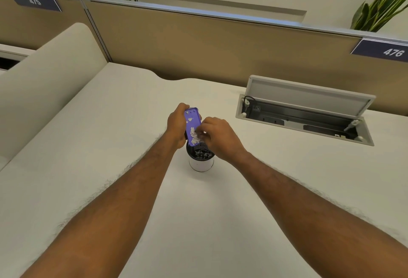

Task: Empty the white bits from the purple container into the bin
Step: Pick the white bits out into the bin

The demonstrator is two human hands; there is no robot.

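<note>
My left hand point(175, 125) grips a flat purple container point(192, 120) by its left side and holds it tilted, lower end over a small round bin point(201, 163) with white walls and a dark inside. White bits point(194, 134) are heaped at the container's lower end, and some lie inside the bin. My right hand point(215, 135) is at the container's lower right edge, fingertips touching the white bits. Whether it pinches any bits is hidden by the fingers.
The bin stands mid-desk on a white table point(110, 167). An open cable hatch point(304, 114) with a raised lid lies to the right. A tan partition point(220, 41) runs along the back, a padded divider point(50, 83) on the left.
</note>
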